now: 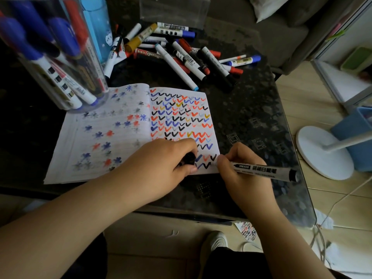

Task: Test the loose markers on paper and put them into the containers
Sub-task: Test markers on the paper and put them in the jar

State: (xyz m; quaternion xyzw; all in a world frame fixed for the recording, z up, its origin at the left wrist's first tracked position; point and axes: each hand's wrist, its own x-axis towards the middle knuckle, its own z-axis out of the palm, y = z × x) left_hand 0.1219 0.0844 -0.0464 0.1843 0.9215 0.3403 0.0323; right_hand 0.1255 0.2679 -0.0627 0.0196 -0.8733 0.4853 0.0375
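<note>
I see my right hand (239, 170) fingers pinching a black marker (263, 171) at the notebook (128, 135) edge, left hand (161, 164) fingers curled round a black cap (188, 159), mostly hidden

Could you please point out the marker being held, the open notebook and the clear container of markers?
marker (261, 170), head view, on its white barrel.
notebook (68, 158), head view, left page.
clear container (60, 63), head view, its wall.

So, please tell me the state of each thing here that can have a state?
Notebook: open, right page nearly full of check marks.
Black marker: uncapped, held by right hand, tip at the page edge.
Black cap: off, held in left hand.
Round clear container: upright, holding markers.
Loose markers: capped, piled on the table.
</note>
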